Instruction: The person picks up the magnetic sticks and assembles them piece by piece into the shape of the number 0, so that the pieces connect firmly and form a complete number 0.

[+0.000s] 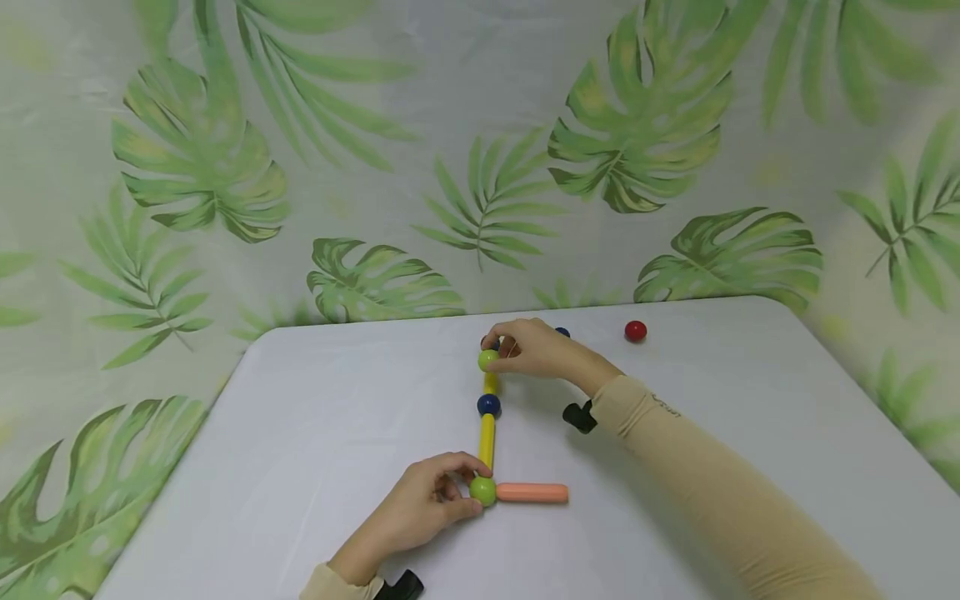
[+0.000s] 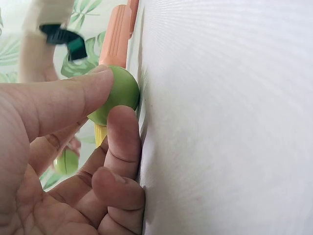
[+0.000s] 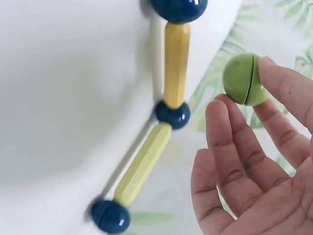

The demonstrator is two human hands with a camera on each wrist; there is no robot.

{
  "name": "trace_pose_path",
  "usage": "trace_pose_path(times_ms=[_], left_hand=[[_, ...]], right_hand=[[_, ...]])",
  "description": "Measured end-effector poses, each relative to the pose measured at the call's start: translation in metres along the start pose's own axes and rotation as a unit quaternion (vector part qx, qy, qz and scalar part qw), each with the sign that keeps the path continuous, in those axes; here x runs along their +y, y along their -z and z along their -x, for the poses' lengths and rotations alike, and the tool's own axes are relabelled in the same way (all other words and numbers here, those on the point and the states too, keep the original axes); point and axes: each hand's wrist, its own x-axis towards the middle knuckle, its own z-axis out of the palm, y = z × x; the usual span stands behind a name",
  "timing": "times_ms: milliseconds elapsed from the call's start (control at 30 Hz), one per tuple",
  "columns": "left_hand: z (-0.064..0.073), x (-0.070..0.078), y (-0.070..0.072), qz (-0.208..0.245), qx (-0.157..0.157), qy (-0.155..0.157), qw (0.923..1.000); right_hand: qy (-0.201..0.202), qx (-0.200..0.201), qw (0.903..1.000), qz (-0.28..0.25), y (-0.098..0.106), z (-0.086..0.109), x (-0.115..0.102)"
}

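Note:
My left hand pinches a green ball low on the table, thumb and fingertips against it. A coral stick runs right from that ball, and a yellow stick runs away from it to a blue ball. Between thumb and fingertips, my right hand holds another green ball. It is held apart from the chain in the right wrist view. There, a second yellow stick leads to another blue ball, then a yellow-green stick and a third blue ball.
A red ball sits near the far right part of the white table. Something red shows partly behind my right fingers. A leaf-patterned cloth hangs beyond the far edge.

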Motion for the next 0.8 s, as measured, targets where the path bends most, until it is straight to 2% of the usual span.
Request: trace_pose_path(times_ms=[467,800], left_hand=[[0.002,0.0,0.001,0.0,0.002,-0.008,1.0],[0.002,0.003,0.0,0.01,-0.002,-0.011,0.9999]], right_hand=[[0.004,-0.007,0.9999,0.007,0.026,0.08,0.034],[-0.006,-0.017,0.9997,-0.014,0.023,0.131,0.047]])
